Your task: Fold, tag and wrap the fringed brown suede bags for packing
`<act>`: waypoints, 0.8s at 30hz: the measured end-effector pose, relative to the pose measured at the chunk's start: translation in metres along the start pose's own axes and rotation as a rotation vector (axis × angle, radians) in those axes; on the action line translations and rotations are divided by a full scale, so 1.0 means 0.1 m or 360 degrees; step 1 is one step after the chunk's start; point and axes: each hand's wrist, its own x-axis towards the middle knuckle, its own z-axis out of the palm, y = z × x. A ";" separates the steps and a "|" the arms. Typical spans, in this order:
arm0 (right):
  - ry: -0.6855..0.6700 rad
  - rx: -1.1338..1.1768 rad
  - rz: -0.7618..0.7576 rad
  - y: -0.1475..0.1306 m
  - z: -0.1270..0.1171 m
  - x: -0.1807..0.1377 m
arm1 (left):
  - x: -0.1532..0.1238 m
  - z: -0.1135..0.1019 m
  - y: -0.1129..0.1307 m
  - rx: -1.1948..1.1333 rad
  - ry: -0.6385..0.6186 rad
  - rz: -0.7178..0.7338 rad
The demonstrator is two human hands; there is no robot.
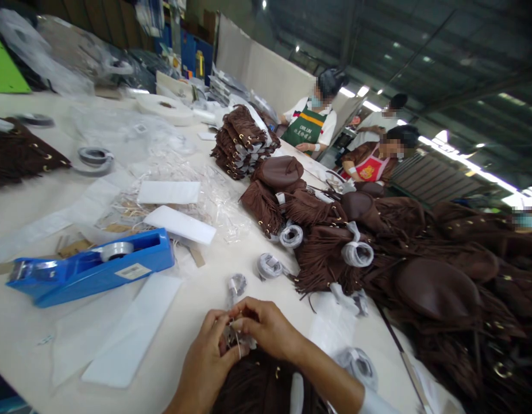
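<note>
Near the bottom middle, my left hand [208, 353] and my right hand [268, 328] meet with their fingertips pinched together. Between them runs a thin white string [239, 347], which passes by my left thumb. Some grey-white wrapping shows at my fingers, but its shape is mostly hidden. Directly below lies a dark brown fringed bag [249, 382] with gold eyelets, partly covered by my hands and forearm. Just beyond my fingertips, a plastic-wrapped coiled strap [236, 286] rests on the white table [205, 287].
A blue tape dispenser [106, 267] stands left, beside white paper strips [134, 333] and a heap of stringed tags [119, 215]. Brown fringed bags [438, 287] pile up on the right, with another stack [242, 141] farther back. A co-worker in a green apron [307, 129] is across the table.
</note>
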 end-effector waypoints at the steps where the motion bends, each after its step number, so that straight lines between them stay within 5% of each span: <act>1: 0.0030 0.0011 0.0021 0.01 0.01 0.01 | -0.01 0.03 0.02 0.0055 0.0022 -0.0003; 12: 0.0115 -0.0375 -0.0114 0.00 0.02 -0.25 | 0.07 0.06 0.01 0.0321 -0.0041 0.0060; 19: 0.0304 -0.0411 -0.0169 0.24 0.14 -0.25 | 0.14 -0.09 0.14 0.0036 -0.0242 0.0126; 24: 0.0553 -0.0661 -0.0324 0.14 0.20 -0.28 | 0.18 -0.14 0.14 -0.0217 -0.0137 -0.0102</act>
